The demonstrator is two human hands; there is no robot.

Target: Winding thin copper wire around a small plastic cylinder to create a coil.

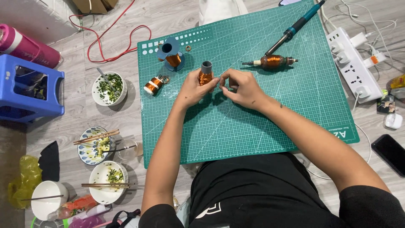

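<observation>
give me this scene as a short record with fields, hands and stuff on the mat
surface: green gridded cutting mat on a grey wood floor
left hand: grips a grey-capped spool of copper wire, upright
right hand: fingertips pinched beside that spool
on mat: blue-handled soldering iron; copper-wound motor rotor; blue spool; small copper coil
off mat: white power strip; bowls with chopsticks

Your hands meet mid-mat, with bare green cutting mat (236, 131) open below them. Above stand a blue spool (171, 52), a small copper coil (152, 85), a wound rotor (272, 62) and a soldering iron (295, 27). A power strip (352, 67) blocks the right edge.
</observation>
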